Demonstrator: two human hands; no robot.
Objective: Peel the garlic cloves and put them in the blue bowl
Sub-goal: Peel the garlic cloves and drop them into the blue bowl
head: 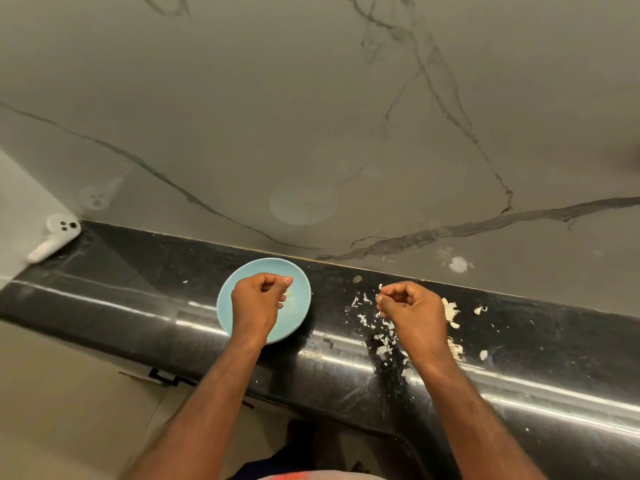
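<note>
At the far left a small white object (55, 233) is lying in the corner of the black counter (138, 306); I cannot make out what it is. The blue bowl (249, 271) is sitting on this counter close to the wall. The left hand (258, 303) is hovering over the bowl and covering most of its inside. Its fingers are curling into the palm, and whether they are holding something is hidden. Just right of these fingers, pale peeled cloves (290, 299) are lying in the bowl, partly covered.

The right hand (412, 310) is hanging over the scattered garlic skins (382, 341). Its fingertips are pressing together against the thumb, but what is between them is too small to tell. Bigger garlic pieces (450, 308) are lying just right of it, partly hidden by the hand. A grey marble wall (311, 116) with dark veins is rising behind the glossy counter.
</note>
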